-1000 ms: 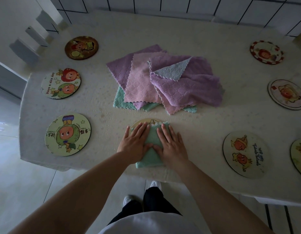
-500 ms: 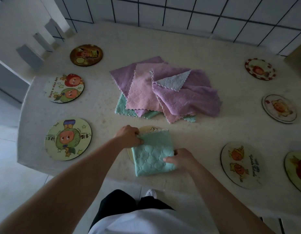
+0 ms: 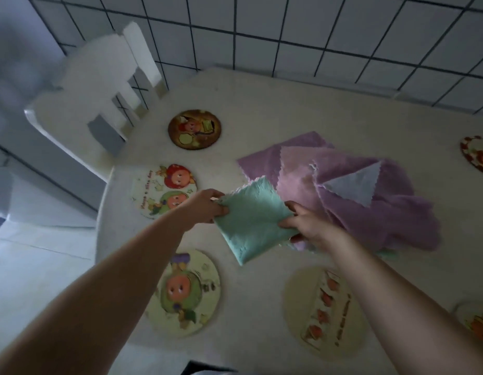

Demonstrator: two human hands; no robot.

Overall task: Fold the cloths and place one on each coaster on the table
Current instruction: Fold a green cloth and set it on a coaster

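A folded green cloth (image 3: 252, 221) hangs above the table, tilted like a diamond. My left hand (image 3: 206, 205) pinches its left corner and my right hand (image 3: 306, 226) grips its right edge. Behind it lies a heap of purple and pink cloths (image 3: 370, 201) with a pale blue corner on top. Round picture coasters lie around: a dark one (image 3: 194, 129) at the back, a two-face one (image 3: 164, 190) by my left hand, a green-figure one (image 3: 184, 293) under my left forearm, and a cream one (image 3: 324, 309) below the cloth.
The white table (image 3: 262, 109) stands against a tiled wall (image 3: 289, 28). A white chair (image 3: 105, 85) stands at the table's back left corner. More coasters peek in at the right edge (image 3: 478, 154) and lower right (image 3: 478, 323).
Both hands pressed the green cloth flat on the near coaster, then gripped its sides and lifted it up and left off that coaster. The camera has swung left.
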